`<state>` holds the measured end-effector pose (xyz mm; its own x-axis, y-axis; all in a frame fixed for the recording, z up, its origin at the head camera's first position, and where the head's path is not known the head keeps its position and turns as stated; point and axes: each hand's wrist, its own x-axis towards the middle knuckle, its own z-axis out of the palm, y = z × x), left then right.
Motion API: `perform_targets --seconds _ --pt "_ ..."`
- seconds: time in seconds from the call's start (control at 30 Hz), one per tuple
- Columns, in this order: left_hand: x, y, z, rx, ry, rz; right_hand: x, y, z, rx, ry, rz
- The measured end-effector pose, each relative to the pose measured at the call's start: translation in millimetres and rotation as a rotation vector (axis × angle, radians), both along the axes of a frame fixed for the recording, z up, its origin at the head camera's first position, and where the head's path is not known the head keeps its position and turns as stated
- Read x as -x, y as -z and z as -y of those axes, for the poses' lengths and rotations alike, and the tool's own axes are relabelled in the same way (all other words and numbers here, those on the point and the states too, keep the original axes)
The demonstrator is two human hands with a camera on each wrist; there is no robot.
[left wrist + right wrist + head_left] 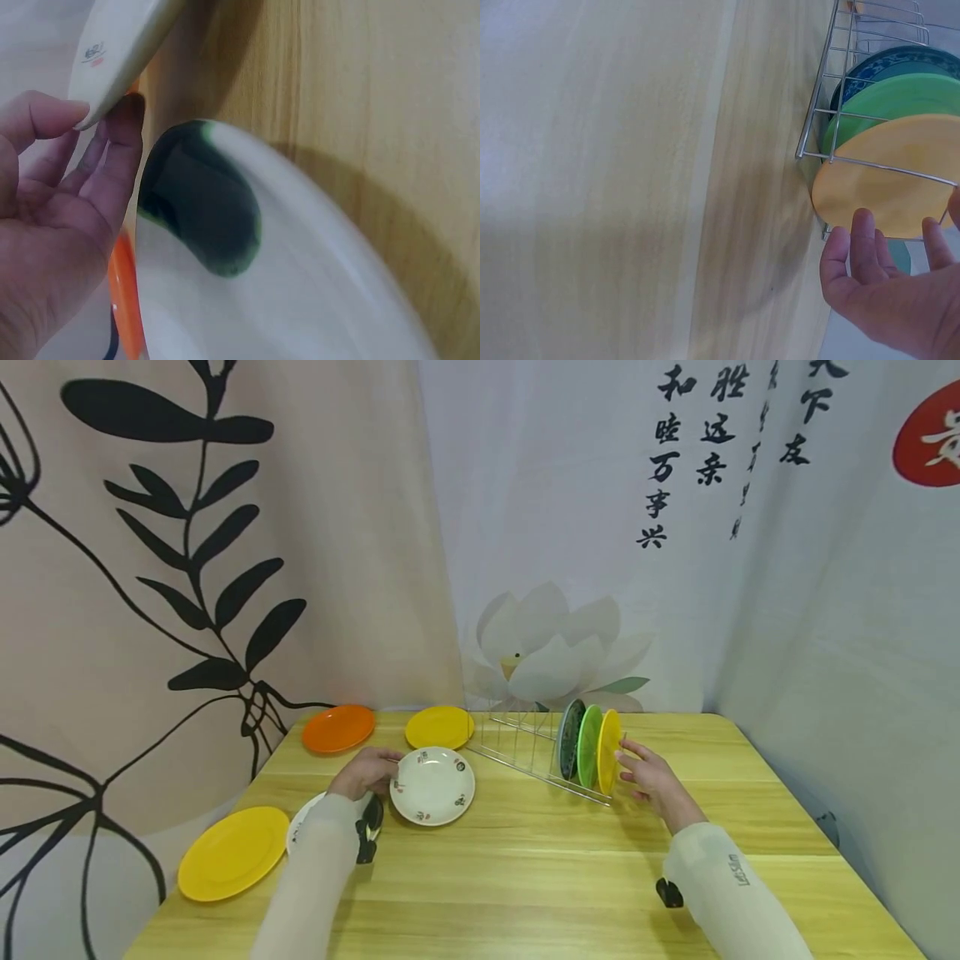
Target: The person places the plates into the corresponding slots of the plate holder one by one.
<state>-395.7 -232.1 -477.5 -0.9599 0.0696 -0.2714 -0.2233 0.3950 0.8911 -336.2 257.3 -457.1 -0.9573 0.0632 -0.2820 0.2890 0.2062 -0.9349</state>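
My left hand (369, 772) pinches the left rim of a white plate with small printed motifs (432, 787); in the left wrist view the thumb and fingers hold that plate's edge (112, 56). Below the hand lies a white plate with a dark green patch (292, 277). At the right end of the wire rack (517, 758), my right hand (660, 781) is beside an upright yellow plate (609, 752), fingers spread and slightly bent. In the right wrist view the fingers are near that plate (892, 176); contact is unclear. A green plate (589, 747) and a dark patterned plate (571, 739) stand left of it.
An orange plate (338, 728) and a yellow plate (439, 727) lie at the back of the wooden table (525, 893). A larger yellow plate (233, 853) lies at the left edge. Printed curtains (360, 527) hang behind the table.
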Motion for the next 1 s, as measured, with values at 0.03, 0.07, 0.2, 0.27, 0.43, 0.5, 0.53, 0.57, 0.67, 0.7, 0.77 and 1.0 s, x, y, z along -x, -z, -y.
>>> perform_targets --seconds 0.03,0.07,0.2,0.27,0.43,0.5,0.53,0.57,0.67,0.7,0.77,1.0 --pt "-1.1 -0.6 0.1 -0.009 0.006 0.0 -0.2 -0.1 -0.1 0.0 -0.001 0.0" --pt "-2.1 -1.2 0.2 -0.012 0.016 -0.001 -0.3 -0.4 -0.3 -0.001 -0.003 -0.001" --pt "-5.0 -2.9 0.9 -0.018 0.038 0.007 -1.0 -1.1 -0.2 0.002 -0.001 0.001" --pt "-6.4 -3.9 1.5 -0.017 0.046 0.011 -1.0 -1.1 0.0 0.001 0.0 0.001" --pt "-11.0 -6.7 1.4 -0.051 0.06 0.025 -1.2 -1.4 -0.3 -0.001 -0.001 -0.001" --pt "-13.0 -7.8 1.3 -0.08 0.063 0.027 -1.4 -1.3 -0.1 -0.001 -0.003 -0.003" --pt "-13.8 -8.3 1.3 -0.096 0.067 0.028 -1.3 -1.3 -0.3 0.001 -0.004 -0.003" --pt "-14.7 -9.0 1.4 -0.115 0.065 0.03 -1.2 -1.2 -0.3 0.002 -0.006 -0.004" --pt "-17.5 -11.4 2.5 -0.17 0.065 0.022 -1.1 -1.0 0.0 0.005 -0.012 -0.005" --pt "-18.7 -12.5 3.0 -0.189 0.065 0.016 -1.1 -1.2 0.1 0.007 -0.014 -0.006" --pt "-20.5 -15.2 4.3 -0.225 0.069 0.001 -1.1 -1.2 0.4 0.008 -0.014 -0.005" --pt "-22.2 -28.2 8.3 -0.363 0.021 -0.031 -1.3 -1.3 0.1 0.001 -0.009 0.001"
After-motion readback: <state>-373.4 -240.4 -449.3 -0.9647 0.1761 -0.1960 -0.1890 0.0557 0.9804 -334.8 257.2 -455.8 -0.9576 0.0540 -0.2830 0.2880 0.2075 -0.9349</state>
